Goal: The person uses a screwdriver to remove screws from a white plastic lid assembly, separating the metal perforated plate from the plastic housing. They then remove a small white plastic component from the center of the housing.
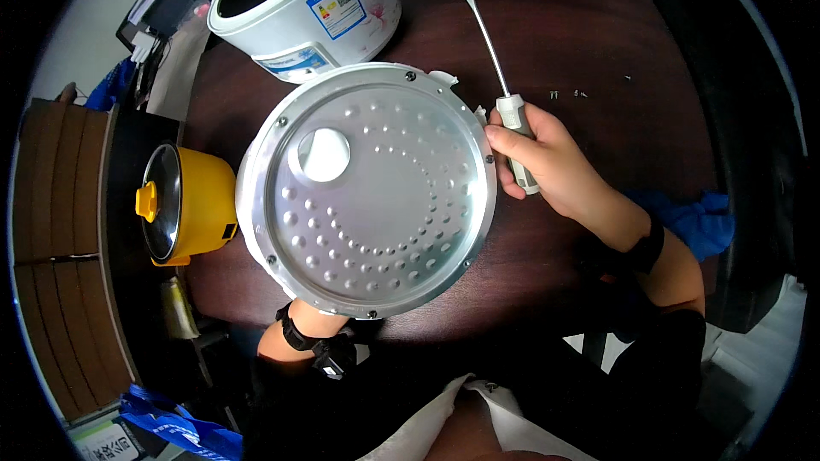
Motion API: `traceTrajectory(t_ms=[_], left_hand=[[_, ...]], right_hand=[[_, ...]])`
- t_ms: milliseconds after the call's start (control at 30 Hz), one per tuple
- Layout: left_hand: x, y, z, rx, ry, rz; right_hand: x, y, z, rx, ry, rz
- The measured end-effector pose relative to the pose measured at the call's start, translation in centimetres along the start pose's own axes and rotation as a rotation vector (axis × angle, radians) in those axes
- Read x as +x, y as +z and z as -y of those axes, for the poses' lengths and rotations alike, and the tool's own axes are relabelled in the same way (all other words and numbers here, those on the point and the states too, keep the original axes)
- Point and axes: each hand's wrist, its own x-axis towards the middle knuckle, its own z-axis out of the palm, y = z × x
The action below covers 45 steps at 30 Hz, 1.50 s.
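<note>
At centre right we see the right hand (551, 154) closed around the grey-and-white handle of a screwdriver (511, 111), its thumb laid along the near side. The metal shaft slants up and to the left, with a flat tip in the upper middle of the frame. The thumb and fingertips sit right by the rim of a round silver cover (384, 213), though we cannot tell whether they touch it. That cover fills the middle of the picture, its face turned toward us. The left wrist (318, 322), with a black strap, comes up at its lower edge; the left hand itself is hidden behind the cover, so we cannot tell how its fingers stand.

Dark screws (411, 77) dot the cover's rim, raised dimples ring its middle, and a round opening (325, 154) sits left of centre (whitish inside, as we see it).

Farther out, a white cooker body (380, 13) stands open at the upper left, with a blue-edged label. A yellow pot (207, 205) with a glass lid is at the left. Small loose screws (553, 95) lie on the dark reddish table (598, 34) at upper right, and blue cloth (705, 222) is bunched at the right.
</note>
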Motion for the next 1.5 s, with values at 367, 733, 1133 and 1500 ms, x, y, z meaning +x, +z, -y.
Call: traceTrajectory(t_ms=[367, 733, 1133, 1500], left_hand=[[-0.6, -1.3, -1.5, 0.671, 0.173, 0.207], [1.3, -1.1, -1.0, 0.899, 0.223, 0.207], [-0.4, -3.5, -3.1, 0.954, 0.107, 0.066], [-0.7, -3.2, -3.0, 0.997, 0.092, 0.083]], right_hand=[[-0.3, 0.2, 0.1, -0.055, 0.058, 0.086], [-0.2, 0.5, 0.9, -0.23, 0.018, 0.141], [-1.9, 1.2, 1.7, -0.11, 0.232, 0.304], [-1.9, 1.3, 1.8, -0.165, 0.207, 0.374]])
